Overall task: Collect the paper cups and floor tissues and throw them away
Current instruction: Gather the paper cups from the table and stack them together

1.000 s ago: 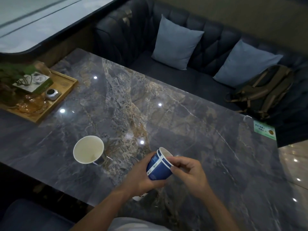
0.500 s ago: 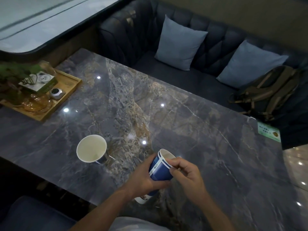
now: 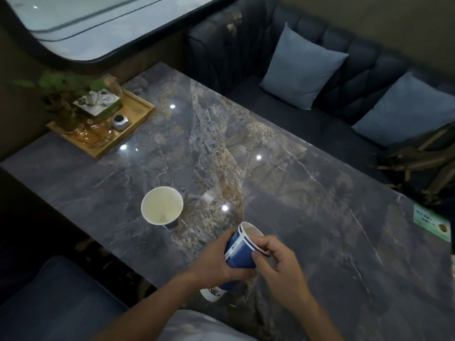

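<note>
Head view: nested blue paper cups (image 3: 240,252), thin and tapered with white rims, pushed slightly deeper together than a moment ago, gripped by left hand (image 3: 216,263) around the body and right hand (image 3: 278,264) pinching the rim, suggesting stacking nearly finished; one open white-lined cup (image 3: 162,206) upright nearby on glossy marble table (image 3: 307,193).

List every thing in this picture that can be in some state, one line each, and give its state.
Stacked blue cups: nested, tilted, held off the table in both hands.
Left hand: closed round the stack's side.
Right hand: fingers pinching the stack's rim.
White-lined cup: upright on the table, open, looks empty.
Wooden tray: flat on the table's far corner, loaded.
Backpack: lying on the sofa.
</note>
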### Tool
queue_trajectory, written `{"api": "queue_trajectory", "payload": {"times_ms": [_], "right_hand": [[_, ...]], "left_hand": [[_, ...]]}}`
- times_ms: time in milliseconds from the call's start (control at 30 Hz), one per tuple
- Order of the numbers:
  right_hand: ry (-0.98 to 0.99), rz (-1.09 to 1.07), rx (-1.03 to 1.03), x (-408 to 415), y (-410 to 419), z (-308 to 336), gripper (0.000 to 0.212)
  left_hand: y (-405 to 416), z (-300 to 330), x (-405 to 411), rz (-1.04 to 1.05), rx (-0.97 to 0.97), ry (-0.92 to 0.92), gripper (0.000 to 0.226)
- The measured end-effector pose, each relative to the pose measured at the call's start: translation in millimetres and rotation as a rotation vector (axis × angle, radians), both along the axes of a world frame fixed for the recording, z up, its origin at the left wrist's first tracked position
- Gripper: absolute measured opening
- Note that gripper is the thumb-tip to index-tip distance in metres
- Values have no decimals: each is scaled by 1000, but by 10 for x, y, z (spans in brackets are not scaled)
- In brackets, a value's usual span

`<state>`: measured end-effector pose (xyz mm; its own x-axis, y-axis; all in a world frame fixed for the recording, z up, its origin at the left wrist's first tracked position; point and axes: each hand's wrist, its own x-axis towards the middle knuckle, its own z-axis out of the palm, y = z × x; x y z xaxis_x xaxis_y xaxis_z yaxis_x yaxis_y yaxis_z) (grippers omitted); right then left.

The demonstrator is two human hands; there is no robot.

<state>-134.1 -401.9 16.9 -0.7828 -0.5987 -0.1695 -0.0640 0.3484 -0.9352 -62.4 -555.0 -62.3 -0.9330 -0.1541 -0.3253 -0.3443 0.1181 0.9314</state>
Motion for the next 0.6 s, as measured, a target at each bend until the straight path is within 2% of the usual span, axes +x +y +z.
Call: {"api": "queue_trajectory", "payload": {"times_ms": [100,233,333,400,500,600], "right_hand": [[39,64,36,14,-104,-24,36],[174,138,91,-15,-345,-36,18],[214,273,157,-86,-605,13,11],[248,328,150,-109,-793,60,11],[420,405,120,-132,-1092,92,16],[628,592,223,-183,-1455,102,40]], "left_hand": [[-97,-6,94,33,2,-21,83],[-260,-6,268,62,-11,-36,83],[-378,-23,413,95,-24,-60,83],[-441,-55,510,123,-45,-74,84],[-506,-88,651,178,-37,-103,79],[-544,-115,780,230,-19,-131,77]]}}
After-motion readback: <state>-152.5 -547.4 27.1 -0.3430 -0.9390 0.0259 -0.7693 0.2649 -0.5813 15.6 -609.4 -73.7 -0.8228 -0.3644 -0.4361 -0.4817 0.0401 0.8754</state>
